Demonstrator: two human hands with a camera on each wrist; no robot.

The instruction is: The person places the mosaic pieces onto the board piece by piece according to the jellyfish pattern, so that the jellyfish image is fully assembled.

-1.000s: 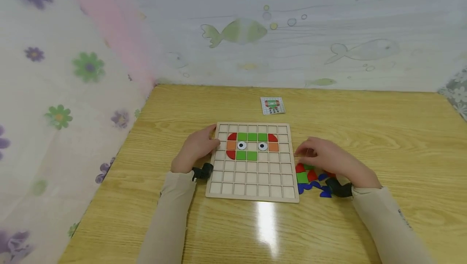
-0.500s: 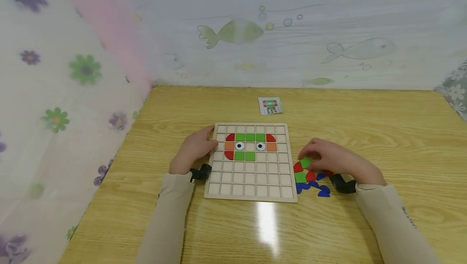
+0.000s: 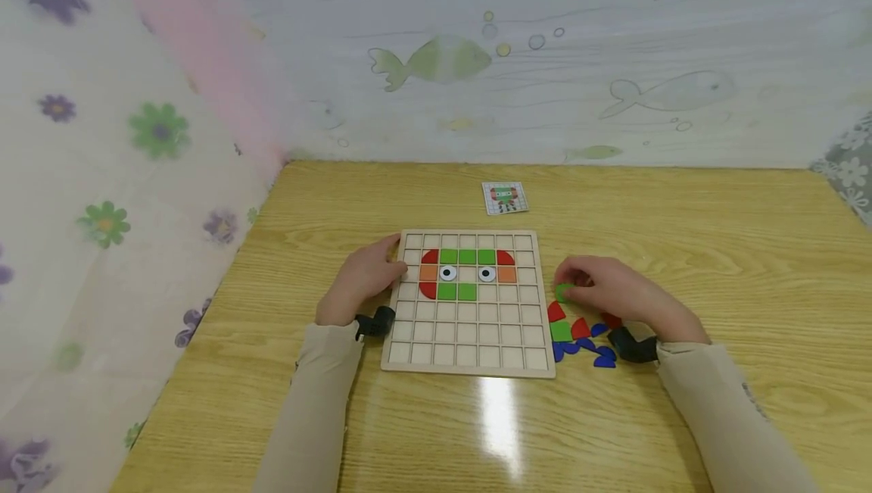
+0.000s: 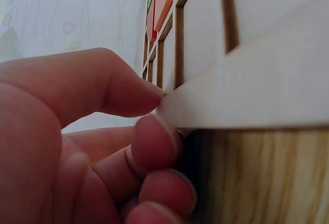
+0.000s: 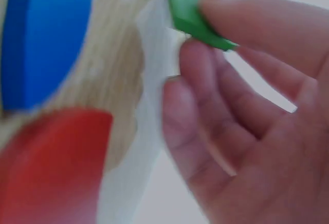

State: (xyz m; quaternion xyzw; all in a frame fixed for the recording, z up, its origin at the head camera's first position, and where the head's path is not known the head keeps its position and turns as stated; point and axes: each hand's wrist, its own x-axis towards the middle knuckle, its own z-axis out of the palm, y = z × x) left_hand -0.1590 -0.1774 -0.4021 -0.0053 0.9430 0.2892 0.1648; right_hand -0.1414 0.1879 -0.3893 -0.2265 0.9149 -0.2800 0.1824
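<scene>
A wooden grid board [image 3: 470, 334] lies on the table, bearing red, green and orange tiles and two eye discs. At its left edge, my left hand [image 3: 364, 277] holds the rim; in the left wrist view the thumb [image 4: 118, 82] touches the rim with curled fingers beneath. Right of the board, my right hand [image 3: 606, 288] pinches a green tile [image 5: 190, 16] between thumb and finger, above the table. Just below that hand lie loose pieces: a green square [image 3: 561, 332], a red quarter-round [image 3: 580, 328] and blue half-rounds [image 3: 604, 362]. Part of the pile is hidden by the right wrist.
A small picture card [image 3: 505, 198] lies behind the board, showing a figure in coloured squares on a grid. Black wrist cameras [image 3: 633, 347] sit close to the table. A fish-patterned wall covering [image 3: 436, 122] closes off the table's far edge.
My right hand has reached into the loose pieces, taken hold of a green tile and drawn it slightly up from the pile. My left hand stays on the board's edge.
</scene>
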